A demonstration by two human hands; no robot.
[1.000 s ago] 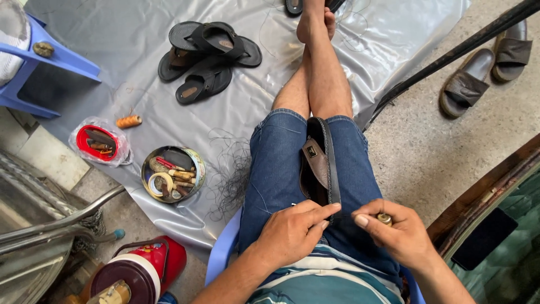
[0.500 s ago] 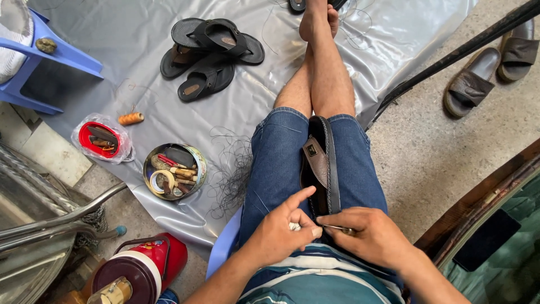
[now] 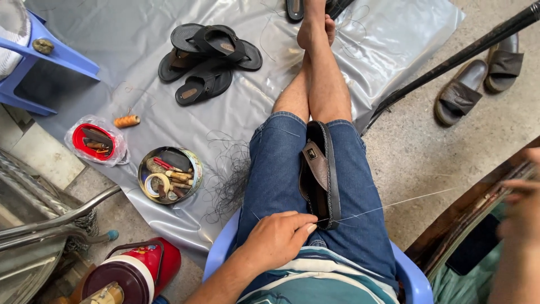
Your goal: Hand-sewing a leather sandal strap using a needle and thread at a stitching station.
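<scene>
A dark sandal [image 3: 322,174] lies wedged between the person's thighs on the blue jeans [image 3: 275,169], its sole edge turned up. The left hand [image 3: 275,239] rests on the left thigh with fingers curled, fingertips pressed against the near end of the sandal — pinning it in place. A thin pale thread [image 3: 394,204] runs taut from that end out to the right hand [image 3: 520,225], which is raised at the right edge, blurred; it seems closed on the thread, though the grip itself cannot be made out. On the grey plastic sheet [image 3: 140,45] sit a round tin of tools [image 3: 169,174], a spool [image 3: 126,121] and a pile of black sandals [image 3: 208,59].
</scene>
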